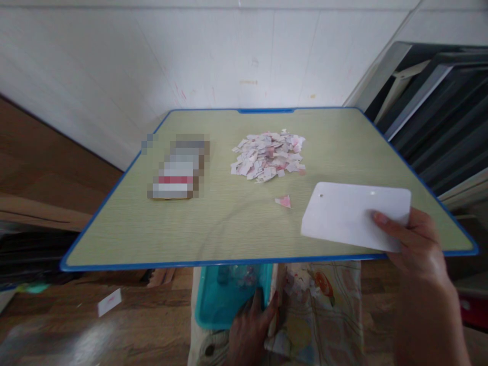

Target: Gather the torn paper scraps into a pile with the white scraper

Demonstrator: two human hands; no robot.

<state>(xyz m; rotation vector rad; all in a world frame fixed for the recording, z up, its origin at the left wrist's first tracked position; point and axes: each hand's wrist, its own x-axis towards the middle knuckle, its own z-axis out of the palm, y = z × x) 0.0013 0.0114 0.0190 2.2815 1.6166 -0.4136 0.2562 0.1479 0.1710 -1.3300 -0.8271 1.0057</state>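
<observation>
Currently, the right hand point(419, 241) grasps a white card point(351, 211) at its right end, thumb on top; the card extends leftward from these fingers. Beyond and left of them, a heap of paper scraps point(269, 157) lies on the table point(171, 229); one loose scrap point(284, 201) sits nearer, just past the card's far end. Left hand point(249, 325): below the table edge, fingers at the right side of a turquoise tray point(213, 307); grip cannot be told.
</observation>
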